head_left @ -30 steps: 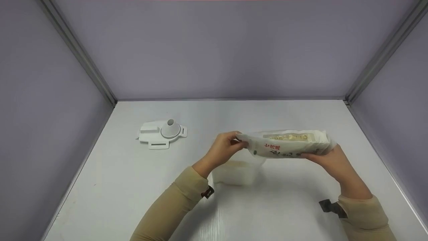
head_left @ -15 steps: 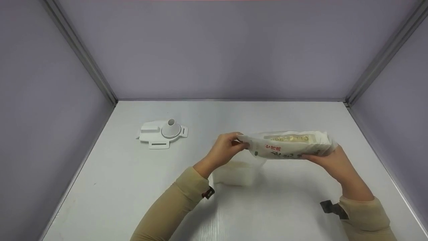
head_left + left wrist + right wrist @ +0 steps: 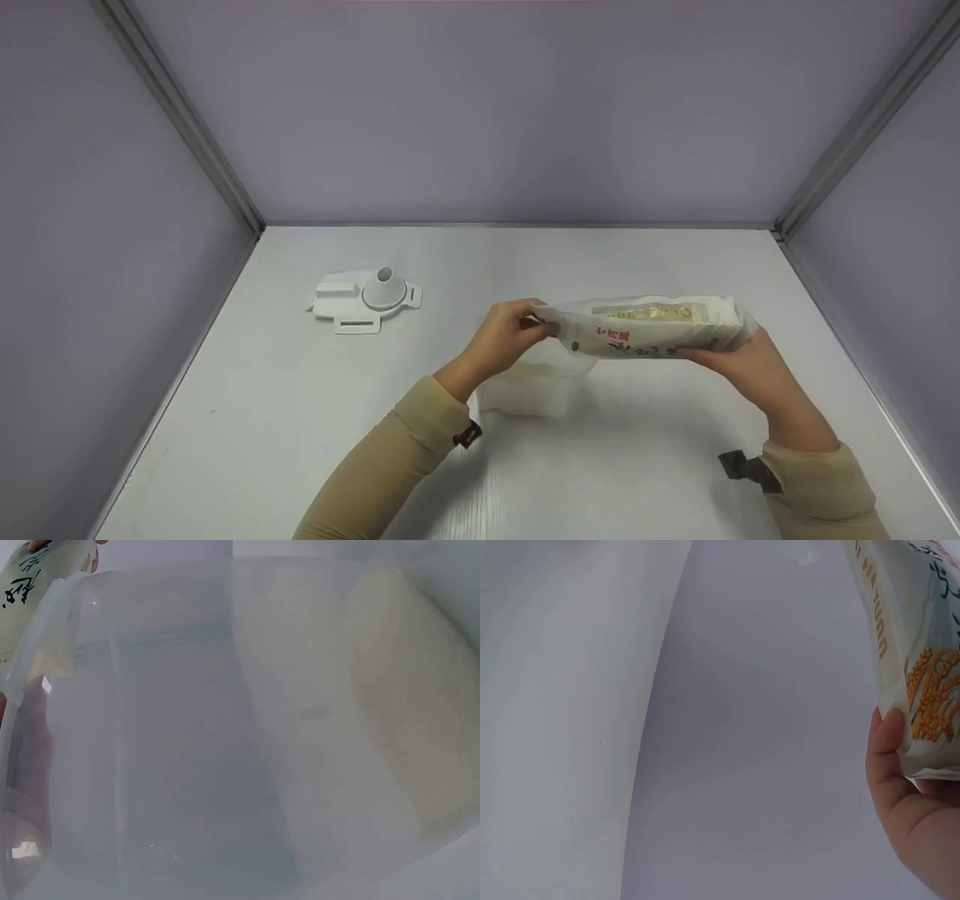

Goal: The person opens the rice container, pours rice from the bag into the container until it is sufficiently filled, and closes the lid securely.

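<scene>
A white rice bag (image 3: 652, 339) with red and dark lettering lies nearly level in the air, its mouth end toward the left. My left hand (image 3: 501, 337) pinches the bag's mouth between thumb and fingers. From below, my right hand (image 3: 739, 360) grips the bottom end, thumb along the near side; printed grain ears show there in the right wrist view. Under the mouth stands a translucent plastic container (image 3: 525, 396). Its wall fills much of the left wrist view, with a pale beige heap of rice (image 3: 412, 712) showing through. The bag's mouth overlaps the container's rim (image 3: 56, 604) there.
A flat white plastic piece (image 3: 356, 304) with a cone-shaped spout and slotted tabs lies at the back left of the white table (image 3: 247, 420). Grey-purple panels (image 3: 480, 112) enclose the table at the back and both sides.
The bag and both hands have sunk very slightly in the head view. The grips have stayed the same, and the container and the white plastic piece have kept their places.
</scene>
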A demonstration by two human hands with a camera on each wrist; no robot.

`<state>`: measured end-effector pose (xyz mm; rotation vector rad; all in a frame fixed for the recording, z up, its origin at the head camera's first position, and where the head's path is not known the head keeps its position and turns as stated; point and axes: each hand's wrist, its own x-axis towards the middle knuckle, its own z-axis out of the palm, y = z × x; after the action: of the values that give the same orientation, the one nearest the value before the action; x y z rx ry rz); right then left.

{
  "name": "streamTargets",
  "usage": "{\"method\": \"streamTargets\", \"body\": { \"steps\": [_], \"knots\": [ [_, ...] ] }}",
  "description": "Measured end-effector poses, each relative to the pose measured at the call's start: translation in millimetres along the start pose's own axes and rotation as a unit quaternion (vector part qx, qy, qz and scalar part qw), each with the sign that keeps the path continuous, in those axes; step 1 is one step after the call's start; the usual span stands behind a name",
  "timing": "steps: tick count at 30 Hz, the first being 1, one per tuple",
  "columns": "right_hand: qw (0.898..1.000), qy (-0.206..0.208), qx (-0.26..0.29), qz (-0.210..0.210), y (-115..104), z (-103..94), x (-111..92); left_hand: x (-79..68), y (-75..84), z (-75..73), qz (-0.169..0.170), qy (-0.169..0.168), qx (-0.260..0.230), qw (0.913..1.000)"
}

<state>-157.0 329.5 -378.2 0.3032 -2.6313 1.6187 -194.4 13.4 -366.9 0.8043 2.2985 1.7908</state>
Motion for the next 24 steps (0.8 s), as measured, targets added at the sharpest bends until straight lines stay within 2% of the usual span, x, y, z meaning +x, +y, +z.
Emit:
{"method": "streamTargets", "body": {
  "steps": [24],
  "knots": [
    [1.0, 0.005, -0.022, -0.003, 1.5, -2.0, -0.1, 1.8, -3.7, 2.2, 0.008, 0.004, 0.008, 0.9999]
  ]
}}
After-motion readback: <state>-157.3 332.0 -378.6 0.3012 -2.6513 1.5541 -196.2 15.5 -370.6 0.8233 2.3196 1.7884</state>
